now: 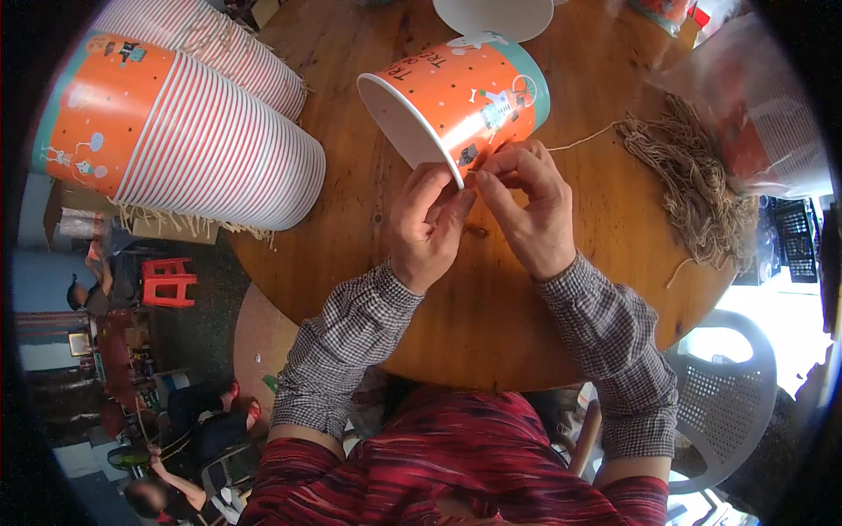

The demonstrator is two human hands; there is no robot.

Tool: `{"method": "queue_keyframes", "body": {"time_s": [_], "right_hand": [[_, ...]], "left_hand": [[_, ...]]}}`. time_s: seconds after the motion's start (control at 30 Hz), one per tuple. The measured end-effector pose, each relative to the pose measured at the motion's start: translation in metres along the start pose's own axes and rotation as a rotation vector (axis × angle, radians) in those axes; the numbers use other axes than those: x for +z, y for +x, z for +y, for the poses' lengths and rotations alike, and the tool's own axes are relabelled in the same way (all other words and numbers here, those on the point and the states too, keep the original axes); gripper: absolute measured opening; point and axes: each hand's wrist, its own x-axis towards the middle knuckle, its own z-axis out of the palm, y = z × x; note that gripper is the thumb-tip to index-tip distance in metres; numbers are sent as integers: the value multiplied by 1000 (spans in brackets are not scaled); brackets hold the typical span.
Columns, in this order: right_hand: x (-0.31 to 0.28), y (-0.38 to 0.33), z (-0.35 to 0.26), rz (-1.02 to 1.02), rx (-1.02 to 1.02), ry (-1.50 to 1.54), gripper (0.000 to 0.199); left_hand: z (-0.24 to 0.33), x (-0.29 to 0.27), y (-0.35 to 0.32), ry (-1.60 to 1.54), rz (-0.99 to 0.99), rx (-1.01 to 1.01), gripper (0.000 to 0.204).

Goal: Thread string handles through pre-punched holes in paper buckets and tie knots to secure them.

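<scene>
An orange paper bucket (pixel 452 101) with a teal base and cartoon figures lies tilted on its side on the table, its white rim toward me. My left hand (pixel 428 223) is closed on the rim, fingers inside and thumb near the edge. Close beside it, my right hand (pixel 532 206) is closed in a pinch at the bucket's wall just behind the rim. A thin beige string (pixel 583 140) runs from the right hand to a loose bundle of strings (pixel 688 180) on the right. The string's end between my fingertips is mostly hidden.
Nested stacks of matching buckets (pixel 219 140) lean at the left, with string ends beneath. A white round piece (pixel 495 16) sits at the far side of the wooden table (pixel 491 324). Plastic-wrapped buckets (pixel 754 114) stand right. A grey chair (pixel 724 403), red stool (pixel 168 282) and other people are around.
</scene>
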Motion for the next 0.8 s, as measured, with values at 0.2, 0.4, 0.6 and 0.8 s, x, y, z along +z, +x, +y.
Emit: {"method": "queue_keyframes", "body": {"time_s": [0.2, 0.4, 0.6, 0.8], "right_hand": [[0, 0, 0, -19, -35, -74, 13], [-1, 2, -1, -61, -78, -51, 18], [-1, 3, 4, -86, -77, -58, 26], [1, 3, 9, -97, -73, -29, 28]], "left_hand": [[-3, -1, 2, 105, 59, 46, 19], [-7, -4, -2, -17, 136, -198, 13], [-5, -4, -1, -84, 165, -285, 9], [-7, -4, 1, -364, 165, -345, 10]]}}
